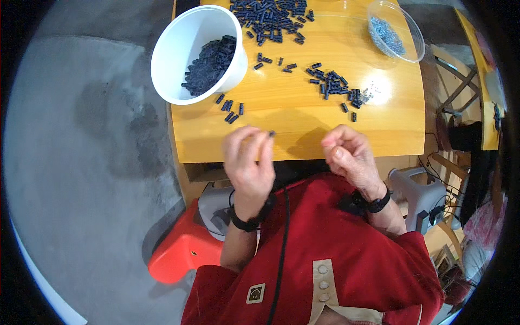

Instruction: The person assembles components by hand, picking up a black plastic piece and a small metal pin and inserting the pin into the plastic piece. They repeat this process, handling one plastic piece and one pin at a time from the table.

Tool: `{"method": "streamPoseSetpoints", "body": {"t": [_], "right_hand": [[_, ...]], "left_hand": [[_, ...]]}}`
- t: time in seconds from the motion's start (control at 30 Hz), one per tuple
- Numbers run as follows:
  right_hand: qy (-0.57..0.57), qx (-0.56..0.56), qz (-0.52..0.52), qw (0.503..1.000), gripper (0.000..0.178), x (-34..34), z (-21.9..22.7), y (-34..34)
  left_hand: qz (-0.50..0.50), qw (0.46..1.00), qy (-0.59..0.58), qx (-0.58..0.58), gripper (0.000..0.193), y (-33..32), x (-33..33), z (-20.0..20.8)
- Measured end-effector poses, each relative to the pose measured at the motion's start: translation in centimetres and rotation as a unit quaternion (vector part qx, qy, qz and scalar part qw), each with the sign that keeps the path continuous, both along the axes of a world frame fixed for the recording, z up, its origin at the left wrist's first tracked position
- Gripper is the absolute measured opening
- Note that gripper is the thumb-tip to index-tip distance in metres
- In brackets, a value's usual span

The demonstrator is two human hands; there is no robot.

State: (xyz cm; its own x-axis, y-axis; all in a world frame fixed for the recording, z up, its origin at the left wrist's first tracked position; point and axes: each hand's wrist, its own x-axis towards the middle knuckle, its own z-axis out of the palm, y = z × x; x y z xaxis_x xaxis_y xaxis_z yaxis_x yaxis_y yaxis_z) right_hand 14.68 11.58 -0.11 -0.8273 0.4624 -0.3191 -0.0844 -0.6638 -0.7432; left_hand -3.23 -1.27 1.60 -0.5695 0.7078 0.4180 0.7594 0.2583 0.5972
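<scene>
My left hand (250, 157) is closed over the table's near edge, pinching a small black cylindrical part (272, 133) at its fingertips. My right hand (351, 158) is held a little apart from it, fingers curled into a pinch; what they hold, if anything, does not show. Several loose black parts (229, 105) lie just beyond my left hand. A cluster of the same black parts (331, 82) is scattered beyond my right hand, beside a small patch of tiny shiny pieces (370, 93).
A white bucket (162, 57) of black parts leans at the table's left edge. A large heap of black parts (271, 19) lies at the back. On the far right stands a clear bowl (416, 46) with small silvery pieces (387, 35). Under the left side is a red stool (181, 246).
</scene>
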Motion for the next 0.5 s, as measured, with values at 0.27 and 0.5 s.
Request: {"method": "streamPoseSetpoints", "body": {"t": [0.27,0.5], "right_hand": [[-0.106,0.211,-0.15,0.96,0.01,0.2,-1.4,-0.1],[-0.122,0.251,-0.17,0.945,0.011,-0.4,-1.8,-0.5]], "left_hand": [[0.09,0.991,0.092,-0.044,0.014,0.3,-4.9,-2.4],[0.092,0.98,0.148,-0.098,0.011,1.0,-5.8,-2.9]]}}
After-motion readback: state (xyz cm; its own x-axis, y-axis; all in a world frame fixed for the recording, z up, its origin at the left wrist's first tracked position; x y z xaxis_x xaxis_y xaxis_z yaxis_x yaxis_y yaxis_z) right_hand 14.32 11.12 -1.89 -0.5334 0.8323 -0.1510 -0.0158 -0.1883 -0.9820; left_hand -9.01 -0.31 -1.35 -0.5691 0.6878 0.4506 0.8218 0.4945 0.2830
